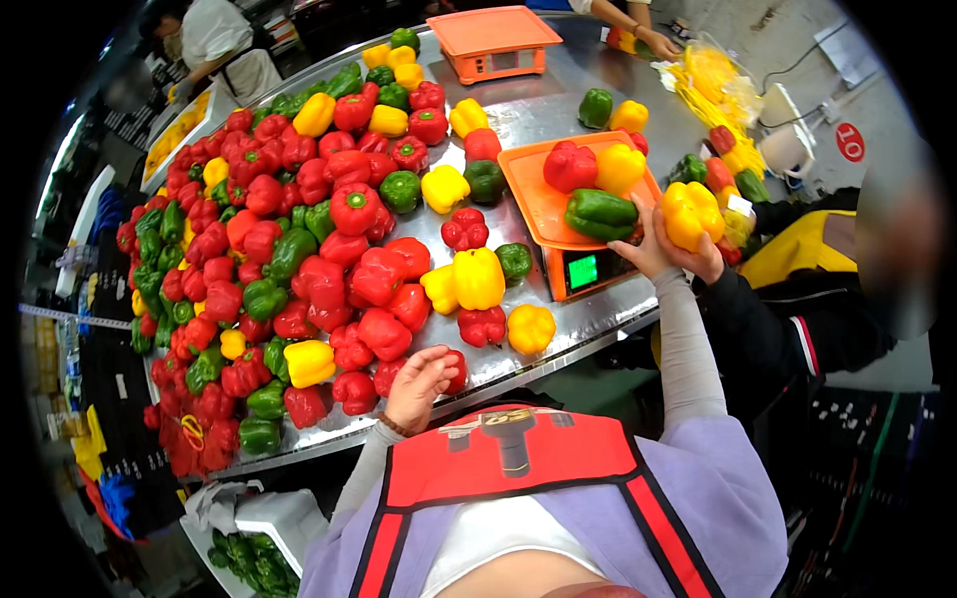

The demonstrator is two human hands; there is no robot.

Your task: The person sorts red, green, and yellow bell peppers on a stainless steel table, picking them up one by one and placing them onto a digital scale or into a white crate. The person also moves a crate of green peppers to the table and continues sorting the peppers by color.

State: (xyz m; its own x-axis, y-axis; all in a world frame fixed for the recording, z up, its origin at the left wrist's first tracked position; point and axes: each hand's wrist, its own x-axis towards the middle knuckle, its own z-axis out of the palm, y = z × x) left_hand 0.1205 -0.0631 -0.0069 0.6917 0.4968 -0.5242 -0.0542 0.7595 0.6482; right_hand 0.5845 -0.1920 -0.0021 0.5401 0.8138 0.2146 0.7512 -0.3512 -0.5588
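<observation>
My left hand is beside a red bell pepper at the steel table's near edge, fingers slightly curled and apart, holding nothing visible. My right hand, in a grey sleeve, reaches to the right edge of an orange scale tray; its spread fingers are near a green bell pepper, and contact is unclear. Also on the tray are a red pepper and a yellow pepper. Just beyond, a co-worker's hand holds a yellow pepper, close against my right hand.
Many red, green and yellow peppers cover the left of the steel table. A second orange scale stands at the back. Yellow mesh bags and another person's hand are back right. Below left is a foam box.
</observation>
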